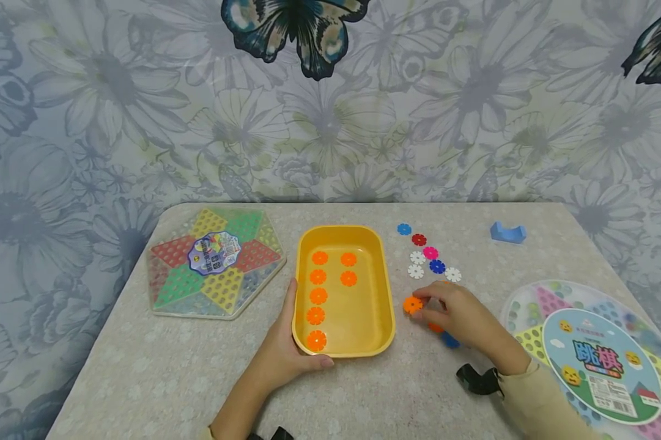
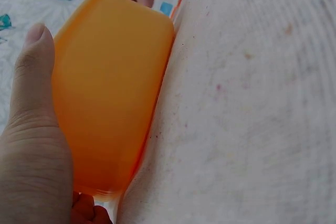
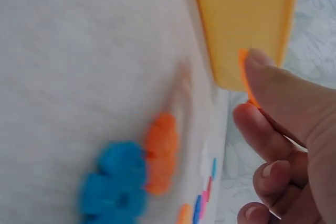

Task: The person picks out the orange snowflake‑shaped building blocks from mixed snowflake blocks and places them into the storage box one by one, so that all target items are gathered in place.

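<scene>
A yellow plastic tray (image 1: 363, 318) stands mid-table, with orange flower-shaped plastic discs (image 1: 318, 296) inside it. Several form a column along its left side, and two more sit at the upper right. My left hand (image 1: 283, 360) grips the tray's near left corner, thumb along the front wall. Just right of the tray, my right hand (image 1: 457, 311) pinches another orange disc (image 1: 413, 305) between thumb and finger; the right wrist view shows this disc edge-on. Partly hidden under that hand lie an orange disc (image 3: 161, 153) and a blue disc (image 3: 118, 187).
Loose discs, including white (image 1: 416, 271), pink (image 1: 430, 253) and dark blue (image 1: 437, 266), lie beyond the right hand. A hexagonal game box (image 1: 214, 263) is at left, a round game box (image 1: 600, 360) at right. A small blue plastic piece (image 1: 508, 233) sits back right.
</scene>
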Demonstrator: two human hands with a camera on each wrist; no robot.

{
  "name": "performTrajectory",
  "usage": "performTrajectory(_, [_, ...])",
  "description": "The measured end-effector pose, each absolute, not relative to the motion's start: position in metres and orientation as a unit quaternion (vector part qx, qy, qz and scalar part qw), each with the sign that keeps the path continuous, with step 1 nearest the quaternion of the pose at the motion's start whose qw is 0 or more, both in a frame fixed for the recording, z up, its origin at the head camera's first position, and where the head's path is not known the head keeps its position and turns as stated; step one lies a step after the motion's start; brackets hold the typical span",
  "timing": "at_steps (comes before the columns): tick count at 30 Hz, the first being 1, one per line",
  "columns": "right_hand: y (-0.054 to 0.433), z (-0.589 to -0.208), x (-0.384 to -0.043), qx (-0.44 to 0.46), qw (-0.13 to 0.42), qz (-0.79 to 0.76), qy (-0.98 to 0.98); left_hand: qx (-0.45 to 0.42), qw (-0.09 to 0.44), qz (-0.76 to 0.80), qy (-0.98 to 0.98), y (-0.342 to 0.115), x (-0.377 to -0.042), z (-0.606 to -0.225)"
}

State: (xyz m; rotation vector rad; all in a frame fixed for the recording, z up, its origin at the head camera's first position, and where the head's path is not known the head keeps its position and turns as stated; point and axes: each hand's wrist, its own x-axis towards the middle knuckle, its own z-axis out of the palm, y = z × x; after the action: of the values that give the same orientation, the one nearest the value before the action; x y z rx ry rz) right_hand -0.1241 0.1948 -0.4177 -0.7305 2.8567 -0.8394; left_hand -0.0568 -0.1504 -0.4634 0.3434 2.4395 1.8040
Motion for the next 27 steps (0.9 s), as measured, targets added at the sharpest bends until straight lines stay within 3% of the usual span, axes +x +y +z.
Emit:
performTrajectory(10, [0.169,-0.394,-0.14,-0.236,-0.039,-0.313,0.919,0.116,0.043,0.598,0.792,-0.151,-0.057,-0.463])
performTrajectory(17, [0.135,-0.391,-0.147,-0.278,-0.027,-0.319,0.906,0.113,0.049,0.606,0.786,-0.151,-0.056,-0.463])
performTrajectory(27, [0.099,-0.395,-0.147,-0.316,0.031,-0.258,0.913,0.111,0.048,0.593,0.796,-0.151,-0.057,-0.464])
